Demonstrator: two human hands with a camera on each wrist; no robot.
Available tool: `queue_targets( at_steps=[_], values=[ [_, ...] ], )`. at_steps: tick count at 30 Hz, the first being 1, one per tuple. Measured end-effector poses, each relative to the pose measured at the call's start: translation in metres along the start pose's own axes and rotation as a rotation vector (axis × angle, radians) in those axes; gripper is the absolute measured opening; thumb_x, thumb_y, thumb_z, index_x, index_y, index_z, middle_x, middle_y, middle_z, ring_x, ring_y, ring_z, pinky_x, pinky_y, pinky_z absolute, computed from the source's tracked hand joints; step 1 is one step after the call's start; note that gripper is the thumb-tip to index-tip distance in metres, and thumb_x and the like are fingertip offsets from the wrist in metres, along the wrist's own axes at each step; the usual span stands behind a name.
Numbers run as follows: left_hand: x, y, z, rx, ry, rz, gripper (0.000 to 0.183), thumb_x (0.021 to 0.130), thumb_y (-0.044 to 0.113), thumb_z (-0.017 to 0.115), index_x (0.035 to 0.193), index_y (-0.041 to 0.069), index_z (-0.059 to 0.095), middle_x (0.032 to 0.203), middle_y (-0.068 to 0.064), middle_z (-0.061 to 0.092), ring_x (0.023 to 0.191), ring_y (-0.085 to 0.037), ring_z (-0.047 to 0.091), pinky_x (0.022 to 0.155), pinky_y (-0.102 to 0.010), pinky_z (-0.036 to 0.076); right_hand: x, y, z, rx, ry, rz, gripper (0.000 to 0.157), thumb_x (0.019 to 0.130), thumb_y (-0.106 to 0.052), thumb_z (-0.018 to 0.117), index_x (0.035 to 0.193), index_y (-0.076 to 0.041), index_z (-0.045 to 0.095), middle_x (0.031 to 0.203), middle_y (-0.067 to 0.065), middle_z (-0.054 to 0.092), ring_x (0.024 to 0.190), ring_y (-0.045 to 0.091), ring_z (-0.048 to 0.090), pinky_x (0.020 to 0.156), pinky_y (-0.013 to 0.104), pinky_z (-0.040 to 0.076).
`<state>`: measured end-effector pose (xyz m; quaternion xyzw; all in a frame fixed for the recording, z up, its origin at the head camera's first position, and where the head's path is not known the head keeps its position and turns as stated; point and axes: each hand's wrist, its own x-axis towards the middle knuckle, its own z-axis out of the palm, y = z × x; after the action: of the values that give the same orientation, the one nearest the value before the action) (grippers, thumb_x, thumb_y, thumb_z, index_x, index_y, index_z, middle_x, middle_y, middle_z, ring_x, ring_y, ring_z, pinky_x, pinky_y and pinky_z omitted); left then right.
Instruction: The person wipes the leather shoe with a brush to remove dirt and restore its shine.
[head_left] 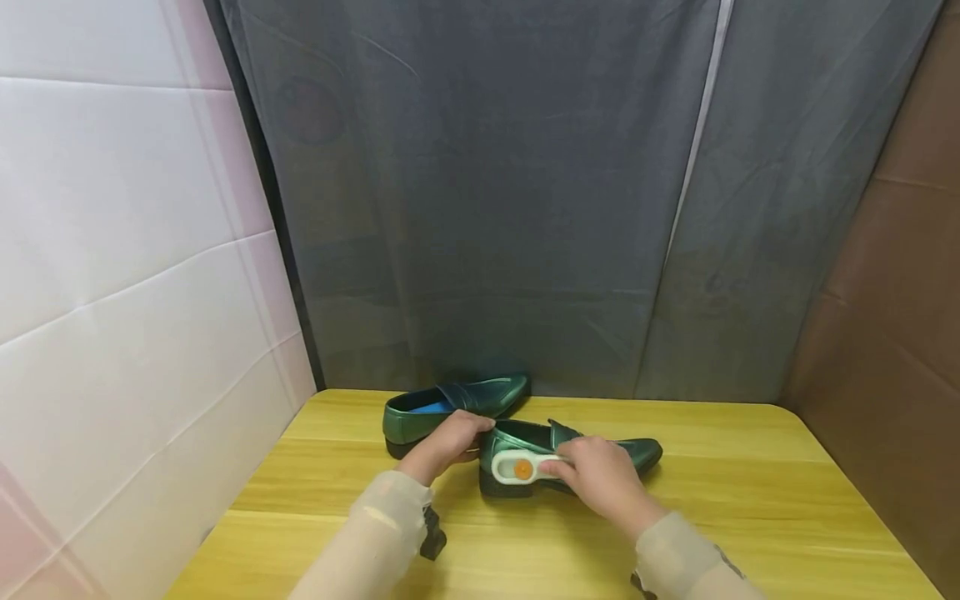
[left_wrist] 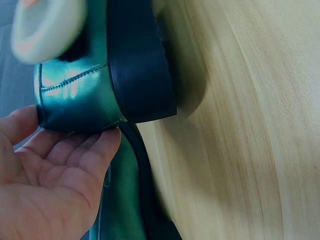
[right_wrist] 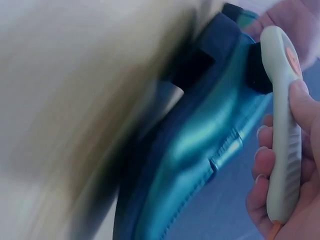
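Note:
A shiny green loafer [head_left: 643, 452] stands on the table with its toe to the right. My left hand [head_left: 450, 442] grips it at the heel; in the left wrist view the thumb and fingers lie on the heel's back leather [left_wrist: 75, 107]. In my right hand [head_left: 606, 482] is a shoe brush [head_left: 513, 467] with a white handle and an orange spot. Its black bristles [right_wrist: 257, 70] lie against the loafer's side near the heel, as the right wrist view shows. Behind, the matching loafer [head_left: 491, 397] with a blue insole points right, partly hidden by my left hand.
Both shoes stand on a yellow wood-grain table [head_left: 750, 500] with rounded far corners. A dark grey curtain [head_left: 487, 208] hangs just behind its far edge. White fabric [head_left: 135, 208] borders the left side, and a brown panel [head_left: 885, 333] the right.

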<state>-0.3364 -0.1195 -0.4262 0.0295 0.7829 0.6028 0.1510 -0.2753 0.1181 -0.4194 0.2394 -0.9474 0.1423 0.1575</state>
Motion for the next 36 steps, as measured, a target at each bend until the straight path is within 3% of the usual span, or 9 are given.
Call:
queue_targets(
  at_steps=[9,18,28,36],
  values=[
    [0.001,-0.004,-0.001,-0.003,0.008,-0.017,0.022,0.091,0.019,0.052,0.090,0.000,0.062,0.086,-0.006,0.059,0.083,-0.019,0.057,0.080,-0.040,0.048,0.003,0.003,-0.005,0.026,-0.011,0.059,0.029,0.079,-0.056,0.057,0.073,-0.029,0.064,0.063,-0.019,0.051,0.054,0.004,0.045,0.049,0.027,0.036],
    [0.001,-0.004,-0.001,-0.006,-0.002,-0.012,0.023,0.092,0.019,0.051,0.091,0.000,0.062,0.087,-0.006,0.059,0.085,-0.018,0.058,0.082,-0.042,0.048,-0.005,0.006,0.002,0.068,-0.027,0.059,0.035,0.079,-0.057,0.056,0.082,-0.025,0.070,0.075,-0.015,0.062,0.068,0.009,0.057,0.058,0.032,0.045],
    [0.005,-0.006,-0.002,-0.012,0.009,-0.020,0.022,0.091,0.018,0.052,0.094,-0.001,0.062,0.089,-0.005,0.060,0.086,-0.018,0.058,0.082,-0.042,0.048,-0.019,0.014,0.014,0.036,-0.054,-0.021,0.033,0.077,-0.060,0.056,0.070,-0.029,0.064,0.063,-0.021,0.052,0.060,0.002,0.050,0.052,0.030,0.041],
    [0.004,-0.007,-0.006,-0.011,0.019,-0.011,0.023,0.090,0.019,0.051,0.094,-0.001,0.062,0.090,-0.005,0.061,0.088,-0.019,0.059,0.082,-0.042,0.047,-0.018,0.019,0.013,0.037,-0.040,0.001,0.031,0.075,-0.060,0.058,0.071,-0.031,0.067,0.064,-0.022,0.054,0.062,0.002,0.053,0.055,0.028,0.042]
  ],
)
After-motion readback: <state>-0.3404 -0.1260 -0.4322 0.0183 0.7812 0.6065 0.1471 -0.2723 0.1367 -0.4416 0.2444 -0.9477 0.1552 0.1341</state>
